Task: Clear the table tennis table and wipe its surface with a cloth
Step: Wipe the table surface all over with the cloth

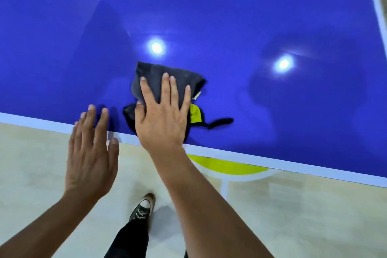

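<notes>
- Bench (pixel 251 16): glossy blue top fills the upper two thirds of the frame, and its white edge line (pixel 272 163) runs from mid left to lower right. Nothing but the cloth shows on the visible part, so clearing looks done here and wiping is the step in hand.
- How much is already wiped I can't tell. Two ceiling lights glare off the gloss at centre and right of centre.
- Next move, my read: sweep the cloth away from the near edge toward the top of the frame in overlapping passes, keeping flat pressure so it doesn't bunch.
- Cloth (pixel 180 77): dark grey and folded or bunched, it lies on the bench at frame centre just inside the near edge. A loose tail trails to the right.
- Right hand (pixel 163 115): palm down and flat on the cloth with fingers straight and spread. It presses the cloth rather than gripping it.
- Left hand (pixel 90 153): left of the cloth, released and holding nothing. Its fingers are straight and the tips reach over the white edge line. Touching the bench or hovering, can't tell.
- Yellow patch (pixel 195 115) on the cloth peeks out just right of the right hand.
</notes>
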The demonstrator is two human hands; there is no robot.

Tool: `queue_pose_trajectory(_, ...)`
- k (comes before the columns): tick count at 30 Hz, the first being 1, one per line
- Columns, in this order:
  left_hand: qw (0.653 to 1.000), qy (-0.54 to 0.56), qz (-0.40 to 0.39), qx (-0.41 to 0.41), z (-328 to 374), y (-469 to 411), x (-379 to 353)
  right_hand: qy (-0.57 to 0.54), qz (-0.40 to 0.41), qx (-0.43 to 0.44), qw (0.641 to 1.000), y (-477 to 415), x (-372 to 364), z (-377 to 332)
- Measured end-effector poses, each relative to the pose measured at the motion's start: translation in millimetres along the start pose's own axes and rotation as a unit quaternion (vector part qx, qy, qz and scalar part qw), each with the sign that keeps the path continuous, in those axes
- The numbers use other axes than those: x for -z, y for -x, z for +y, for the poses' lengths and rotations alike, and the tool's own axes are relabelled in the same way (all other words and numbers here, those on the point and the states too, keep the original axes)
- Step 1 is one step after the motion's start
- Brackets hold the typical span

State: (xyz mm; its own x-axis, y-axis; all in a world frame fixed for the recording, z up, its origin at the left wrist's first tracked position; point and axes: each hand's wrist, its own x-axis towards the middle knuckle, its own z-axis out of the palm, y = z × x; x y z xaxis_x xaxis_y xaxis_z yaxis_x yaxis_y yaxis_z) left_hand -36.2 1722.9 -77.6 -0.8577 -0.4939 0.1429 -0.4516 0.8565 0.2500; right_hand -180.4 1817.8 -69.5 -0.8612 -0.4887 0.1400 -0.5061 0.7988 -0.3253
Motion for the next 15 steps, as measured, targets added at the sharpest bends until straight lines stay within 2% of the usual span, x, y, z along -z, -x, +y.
queue_pose_trajectory(3, 0.999, 0.002, -0.021, 0.023, -12, -7, 6, 0.006, 0.003, -0.032, 0.999, 2, 4, 10)
queue_pose_trajectory(7, 0.999, -0.006, -0.036, 0.033, -9, -10, 12, 0.026, 0.046, -0.182, 0.982, 18, 32, 77)
queue_pose_trajectory(11, 0.999, 0.011, -0.042, 0.032, -11, -10, 15, 0.033, 0.072, -0.314, 0.946, 33, 64, 161)
queue_pose_trajectory(15, 0.999, 0.024, -0.03, 0.005, -32, -25, 20, 0.046, 0.074, -0.372, 0.924, 26, 62, 157)
